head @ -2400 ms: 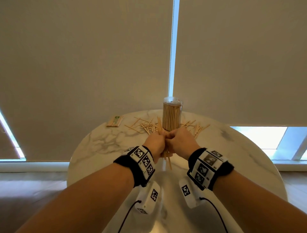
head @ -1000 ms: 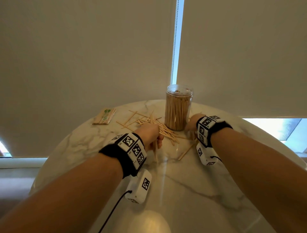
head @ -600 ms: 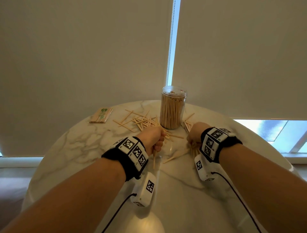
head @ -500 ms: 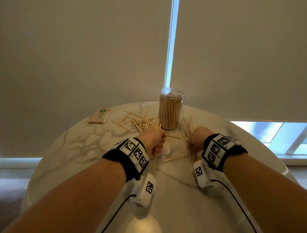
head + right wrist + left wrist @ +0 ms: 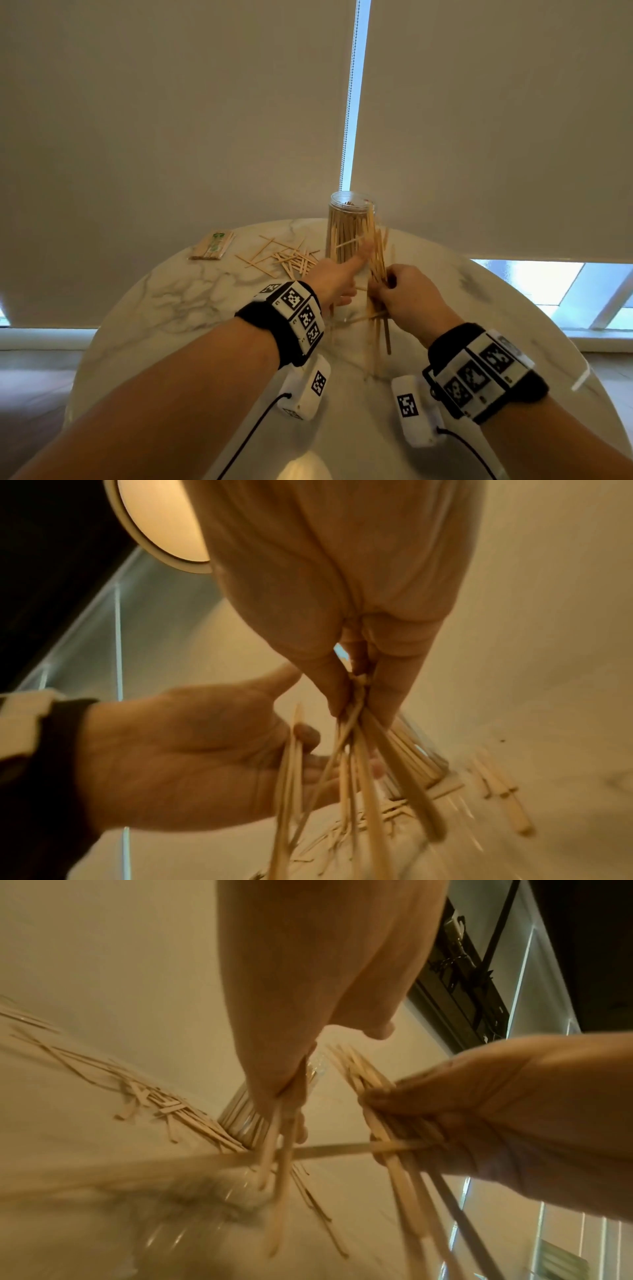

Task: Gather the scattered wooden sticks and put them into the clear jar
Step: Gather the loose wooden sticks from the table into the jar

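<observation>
Here the right hand (image 5: 407,298) grips an upright bundle of sticks (image 5: 376,270) just before the clear jar (image 5: 349,229), while the left hand (image 5: 334,279) pinches a few sticks (image 5: 281,1164) beside it; scattered sticks (image 5: 284,257) lie left of the jar on the marble table (image 5: 171,301).

No readable text, only coded wristband (image 5: 301,313) squares

Half a second back the hands were apart, low over the surface (image 5: 178,308). The right hand (image 5: 407,301) lifted its bundle of sticks (image 5: 376,270) upright before the jar (image 5: 349,229), and the left hand (image 5: 334,282) came across beside it, holding a few sticks.
</observation>
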The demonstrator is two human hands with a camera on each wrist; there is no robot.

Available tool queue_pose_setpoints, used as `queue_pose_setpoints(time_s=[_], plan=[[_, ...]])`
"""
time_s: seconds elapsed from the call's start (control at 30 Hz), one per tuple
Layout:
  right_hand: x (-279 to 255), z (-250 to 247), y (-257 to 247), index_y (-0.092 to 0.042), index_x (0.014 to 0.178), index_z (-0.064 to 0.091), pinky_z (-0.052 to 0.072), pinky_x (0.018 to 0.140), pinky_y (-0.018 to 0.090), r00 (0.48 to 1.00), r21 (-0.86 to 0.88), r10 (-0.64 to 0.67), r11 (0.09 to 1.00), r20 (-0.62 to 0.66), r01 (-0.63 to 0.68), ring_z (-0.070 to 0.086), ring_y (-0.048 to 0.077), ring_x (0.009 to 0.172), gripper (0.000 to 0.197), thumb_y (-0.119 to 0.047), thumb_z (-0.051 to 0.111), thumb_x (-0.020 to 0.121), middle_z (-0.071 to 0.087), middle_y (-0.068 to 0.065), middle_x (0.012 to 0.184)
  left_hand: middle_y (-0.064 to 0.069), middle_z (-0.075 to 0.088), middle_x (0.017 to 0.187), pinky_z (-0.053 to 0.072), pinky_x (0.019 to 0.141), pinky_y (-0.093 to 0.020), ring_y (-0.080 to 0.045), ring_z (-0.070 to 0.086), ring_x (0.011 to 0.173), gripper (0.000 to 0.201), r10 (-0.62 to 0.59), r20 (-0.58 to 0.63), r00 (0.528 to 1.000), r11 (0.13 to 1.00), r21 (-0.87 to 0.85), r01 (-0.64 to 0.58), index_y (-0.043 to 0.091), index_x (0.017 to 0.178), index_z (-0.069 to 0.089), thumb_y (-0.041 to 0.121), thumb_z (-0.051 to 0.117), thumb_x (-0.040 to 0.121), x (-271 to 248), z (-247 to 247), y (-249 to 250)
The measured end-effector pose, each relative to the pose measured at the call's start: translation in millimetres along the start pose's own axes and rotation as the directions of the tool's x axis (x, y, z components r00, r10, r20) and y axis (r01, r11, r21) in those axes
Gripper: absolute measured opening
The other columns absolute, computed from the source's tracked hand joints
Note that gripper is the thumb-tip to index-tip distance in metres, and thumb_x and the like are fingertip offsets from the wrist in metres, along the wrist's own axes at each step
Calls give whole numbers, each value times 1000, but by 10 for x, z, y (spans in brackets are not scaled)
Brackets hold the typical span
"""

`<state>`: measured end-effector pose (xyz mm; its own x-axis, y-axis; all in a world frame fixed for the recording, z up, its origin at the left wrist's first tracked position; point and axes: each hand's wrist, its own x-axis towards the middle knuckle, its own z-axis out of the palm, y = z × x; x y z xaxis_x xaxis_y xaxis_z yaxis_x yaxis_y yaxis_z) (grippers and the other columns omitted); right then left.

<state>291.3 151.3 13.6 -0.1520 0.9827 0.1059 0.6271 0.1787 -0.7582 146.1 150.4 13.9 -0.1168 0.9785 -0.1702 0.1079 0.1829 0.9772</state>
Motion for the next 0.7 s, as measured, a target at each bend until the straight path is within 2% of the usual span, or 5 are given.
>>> queue_pose_setpoints(time_s=[0.2, 0.37, 0.5, 0.6, 0.7], plan=[[-102, 184, -292, -21, 103, 54, 41, 52, 8, 959, 17, -273, 961, -75, 275, 57, -1, 67, 15, -8, 48, 98, 58, -11, 80, -5, 77, 90, 58, 87, -44, -23, 74, 86, 75, 181, -15, 983, 975, -125, -181, 15, 108, 70, 74, 70, 62, 38, 55, 64], [32, 325, -357, -19, 90, 63, 41, 51, 9, 943, -3, -320, 947, -88, 321, 60, 6, 65, 17, -16, 49, 99, 63, -7, 75, -4, 75, 96, 58, 83, -48, -24, 73, 88, 65, 202, -156, 967, 978, -22, -208, 20, 111, 62, 71, 52, 72, 161, -106, 11], [86, 388, -360, -20, 99, 70, 58, 70, 22, 929, 20, -370, 929, -28, 370, 67, 5, 74, 13, -20, 57, 98, 70, -8, 84, -11, 73, 96, 57, 85, -54, -29, 71, 91, 35, 271, -195, 943, 954, -76, -290, 17, 106, 62, 47, 50, 95, 159, -232, -1], [80, 363, -321, -26, 114, 64, 50, 70, 7, 933, 81, -360, 930, -10, 360, 65, 1, 87, 27, -13, 68, 91, 67, -13, 97, -10, 72, 86, 57, 83, -55, -30, 72, 88, 24, 295, -262, 919, 934, -124, -335, 18, 103, 57, 39, 45, 102, 149, -308, 33], [48, 306, -291, -24, 111, 54, 53, 75, 21, 966, 15, -260, 966, 5, 260, 64, 11, 90, 32, -28, 75, 86, 63, -10, 97, -1, 62, 63, 57, 82, -52, -25, 71, 69, 19, 279, -316, 907, 875, -305, -376, 15, 105, 50, 33, 42, 105, 153, -403, 95]])
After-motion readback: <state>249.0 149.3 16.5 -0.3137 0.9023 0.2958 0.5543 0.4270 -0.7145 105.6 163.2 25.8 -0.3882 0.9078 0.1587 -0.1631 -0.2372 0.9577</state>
